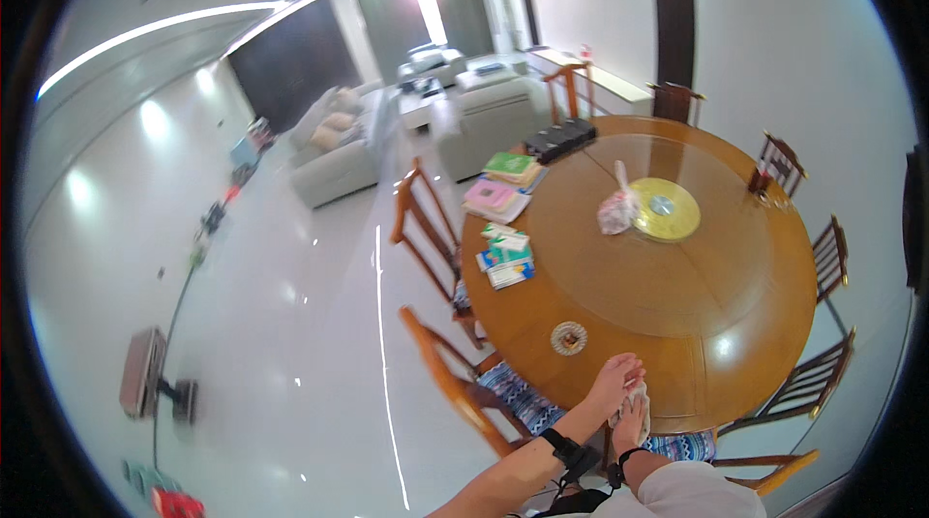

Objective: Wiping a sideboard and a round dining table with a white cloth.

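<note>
Both hands are close together over the near edge of a round wooden dining table (580, 278). My left hand (617, 381) is held above and beside a pale cloth (641, 402), its fingers pointing away from me; whether it grips the cloth cannot be told. My right hand (630, 422) lies against the cloth, with the cloth around its fingers. Straps with small black devices are on both wrists. A glass ashtray (569, 338) with something brown in it stands on the table, left of the hands and beyond them.
Small boxes (508, 257), stacked books (501, 197) and a black case (560, 140) line the table's left side. A tied plastic bag (617, 213) rests by a yellow round plate (678, 188). Wooden chairs (428, 228) surround the table; sofas (483, 126) stand beyond.
</note>
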The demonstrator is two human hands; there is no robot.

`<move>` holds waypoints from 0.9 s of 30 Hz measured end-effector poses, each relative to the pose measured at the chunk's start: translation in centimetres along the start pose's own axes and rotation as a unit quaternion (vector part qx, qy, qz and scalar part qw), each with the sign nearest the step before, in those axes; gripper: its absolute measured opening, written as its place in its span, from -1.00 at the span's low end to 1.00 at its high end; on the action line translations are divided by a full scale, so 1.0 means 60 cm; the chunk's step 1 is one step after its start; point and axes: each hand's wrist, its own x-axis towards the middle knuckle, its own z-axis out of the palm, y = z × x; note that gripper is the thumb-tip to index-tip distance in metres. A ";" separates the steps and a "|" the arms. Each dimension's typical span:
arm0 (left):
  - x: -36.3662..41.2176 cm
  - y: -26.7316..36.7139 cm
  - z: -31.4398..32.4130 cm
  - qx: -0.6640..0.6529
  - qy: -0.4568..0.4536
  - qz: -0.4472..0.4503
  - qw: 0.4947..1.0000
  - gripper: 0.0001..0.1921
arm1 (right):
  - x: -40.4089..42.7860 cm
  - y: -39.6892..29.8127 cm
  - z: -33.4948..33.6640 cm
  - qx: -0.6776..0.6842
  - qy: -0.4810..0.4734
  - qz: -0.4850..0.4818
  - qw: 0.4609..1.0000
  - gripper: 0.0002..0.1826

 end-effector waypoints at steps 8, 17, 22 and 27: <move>-0.336 0.160 -0.068 0.012 -0.105 0.139 0.985 -0.79 | -0.134 -0.023 0.028 -0.026 -0.197 0.265 0.944 -0.61; -0.748 0.301 -0.406 -0.078 0.065 0.422 0.901 -0.88 | -0.209 -0.264 0.205 -0.031 -0.550 0.028 0.834 -0.56; -0.932 0.273 -0.577 -0.163 0.213 0.490 0.829 -0.93 | -0.228 -0.516 0.308 -0.019 -0.581 -0.157 0.798 -0.46; -1.026 0.212 -0.704 -0.213 0.306 0.533 0.759 -0.92 | -0.263 -0.788 0.338 0.019 -0.581 -0.221 0.783 -0.45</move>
